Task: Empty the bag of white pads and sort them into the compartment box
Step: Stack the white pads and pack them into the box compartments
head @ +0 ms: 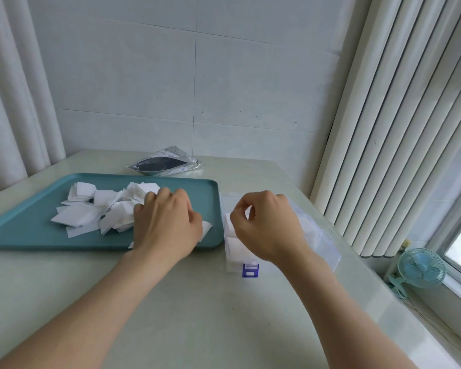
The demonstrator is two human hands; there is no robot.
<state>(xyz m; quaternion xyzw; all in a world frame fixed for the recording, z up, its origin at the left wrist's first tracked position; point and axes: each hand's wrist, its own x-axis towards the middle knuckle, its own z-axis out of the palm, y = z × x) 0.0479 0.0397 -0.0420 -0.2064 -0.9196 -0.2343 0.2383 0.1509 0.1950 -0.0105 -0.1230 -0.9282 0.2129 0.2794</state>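
A heap of white pads (91,209) lies loose on the teal tray (32,235). My left hand (168,222) rests knuckles-up on the right part of the heap, its fingers curled down onto pads, and one pad corner (207,228) sticks out beneath it. The clear compartment box (320,235) stands open just right of the tray, with pads stacked in its near left compartment (234,247). My right hand (266,225) hovers over the box with thumb and forefinger pinched together on a white pad. The opened bag (165,162) lies flat behind the tray.
The box has a blue latch (250,270) at its near end. Vertical blinds (383,129) hang along the table's right side, and a small blue fan (422,267) sits on the sill below them. A tiled wall stands behind the pale tabletop (197,315).
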